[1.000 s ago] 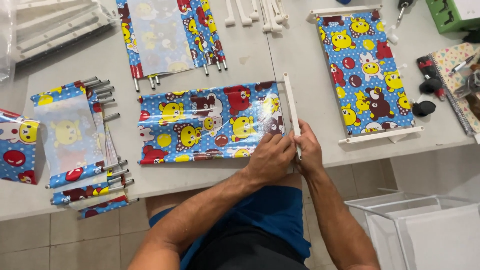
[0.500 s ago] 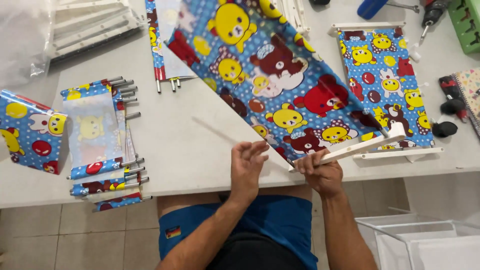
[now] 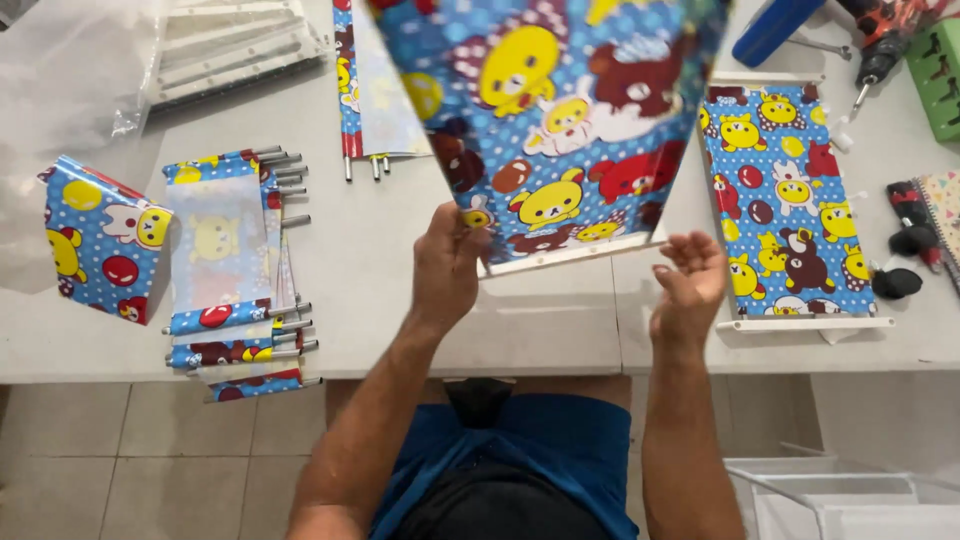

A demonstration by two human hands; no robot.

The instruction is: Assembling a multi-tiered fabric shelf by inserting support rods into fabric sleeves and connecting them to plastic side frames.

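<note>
Blue cartoon-bear print fabric panel (image 3: pixel 560 130)

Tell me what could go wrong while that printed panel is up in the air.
1. Only the left hand grips the cartoon-print panel at its white bar; the right hand is open and apart from it, so the panel might swing or slip.
2. Raised, it hides the table behind, and could brush the rod-ended panels there.

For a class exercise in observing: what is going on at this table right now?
A person lifts a blue cartoon-print sheet with a white bar along its lower edge above the white table. The left hand grips that edge; the right hand is open beside it. A stack of similar sheets lies left, and a finished panel right.
</note>
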